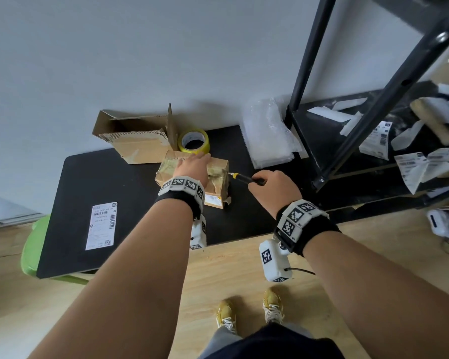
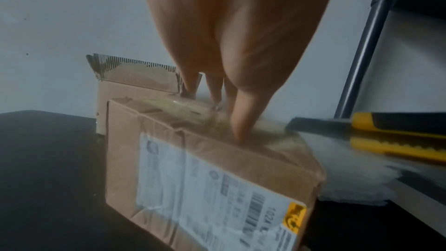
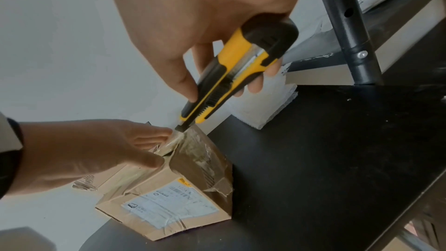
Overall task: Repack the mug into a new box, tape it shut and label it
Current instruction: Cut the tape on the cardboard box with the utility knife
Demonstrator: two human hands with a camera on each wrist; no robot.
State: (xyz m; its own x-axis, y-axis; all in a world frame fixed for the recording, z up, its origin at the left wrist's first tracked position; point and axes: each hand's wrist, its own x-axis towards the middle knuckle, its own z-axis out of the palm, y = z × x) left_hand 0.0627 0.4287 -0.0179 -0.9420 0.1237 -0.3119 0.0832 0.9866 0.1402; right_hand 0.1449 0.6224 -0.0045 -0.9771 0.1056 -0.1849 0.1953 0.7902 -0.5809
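- The old taped box [image 1: 192,174] sits on the black table [image 1: 70,203]; every place below is given relative to this box.
- The mug is not visible. I judge it is inside the box, since the box is not yet open.
- The left hand [image 1: 192,167] lies flat on the box's top, its fingers [image 2: 241,121] straight and pressed down on the tape, holding the box steady.
- The right hand [image 1: 272,187], just to the right of the box, is curled around a yellow and black utility knife [image 3: 231,75], with the thumb along its side. The knife's tip meets the taped seam at the box's right top edge.
- The cardboard looks stiff but creased, and the glossy tape wrinkles, so the blade may catch or skid. The left thumb lies close to the tip in the right wrist view, which is a risk.
- A mug is probably hard, fairly heavy and breakable, so a shallow cut is safer. It is best lifted out by the body or handle.
- An open empty box [image 1: 135,141] stands behind the old box, touching or nearly touching it, with a roll of yellow tape [image 1: 194,141] just behind too.
- Bubble wrap [image 1: 267,136] lies off to the right and behind. A loose shipping label [image 1: 101,225] lies well apart to the left and nearer the person.
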